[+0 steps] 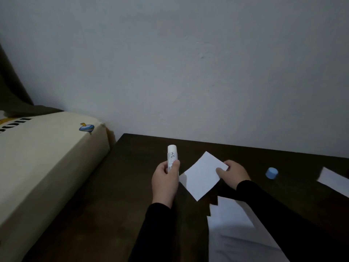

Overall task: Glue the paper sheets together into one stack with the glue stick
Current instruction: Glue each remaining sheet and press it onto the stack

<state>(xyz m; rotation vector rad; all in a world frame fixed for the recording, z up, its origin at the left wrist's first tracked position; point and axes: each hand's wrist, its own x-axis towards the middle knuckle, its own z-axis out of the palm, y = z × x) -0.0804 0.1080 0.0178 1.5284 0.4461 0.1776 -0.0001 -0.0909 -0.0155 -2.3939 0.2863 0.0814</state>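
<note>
Glue stick (pixel 172 157), uncapped, stood gripped in the left hand (pixel 165 183) at nine o'clock of the paper sheet (pixel 202 175), whose three o'clock corner the right hand (pixel 233 173) pinched above the table (pixel 113 186). Even edge-to-edge strokes would probably bond best.

The table (pixel 132 186) is dark wood with a dull, matt finish. The paper sheet (pixel 202 174) is plain white paper, smooth and flat, and so are the 2 other lots of paper: the stack (pixel 230 220) nearer me and the sheet (pixel 334 180) at the right edge. The glue stick (pixel 172 156) looks like smooth white plastic with a printed label. The blue cap (pixel 272 173) is matt plastic. The cushion (pixel 37 157) is cream cloth, printed. The wall (pixel 188 63) is matt, faintly uneven paint.
</note>
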